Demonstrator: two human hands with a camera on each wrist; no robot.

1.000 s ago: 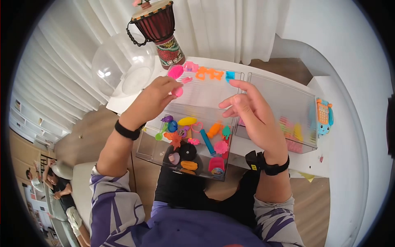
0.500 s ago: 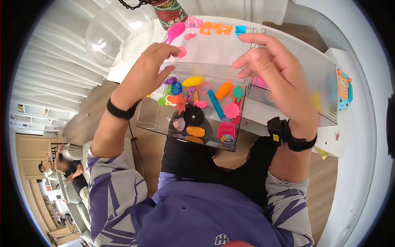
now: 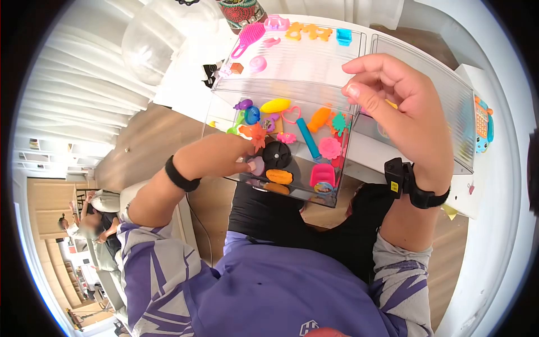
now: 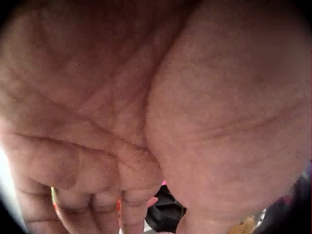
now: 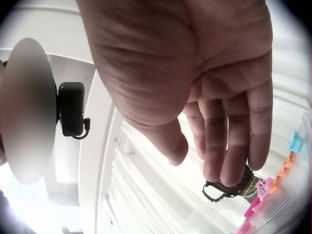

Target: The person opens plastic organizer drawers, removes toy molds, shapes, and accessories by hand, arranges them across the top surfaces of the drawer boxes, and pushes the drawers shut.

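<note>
The work in hand appears to be picking small plastic toys out of the near clear box (image 3: 356,106) and laying them out on the clear panel (image 3: 306,64) behind it, on the white table (image 3: 182,84). The step looks like choosing or reaching for a piece. The left hand (image 3: 210,157) is low over the near box, its grip partly open, thumb and fingers apart, nothing clearly held. Its thumb is at the pale pink piece (image 3: 256,165), to the left of the black disc (image 3: 277,155), with the orange flower (image 3: 256,135) close by its fingers; whether it touches either cannot be told. The right hand (image 3: 407,101) hangs in the air, fingers loosely bent, holding nothing.

The hairbrush (image 3: 250,37), the orange pieces (image 3: 320,35), the blue container (image 3: 344,37) and the round pink piece (image 3: 257,64) lie on the rear panel. If the pale pink piece is the aim, the next move calls for closing thumb and fingers on it, then lifting it free of the disc and the box's side wall.
</note>
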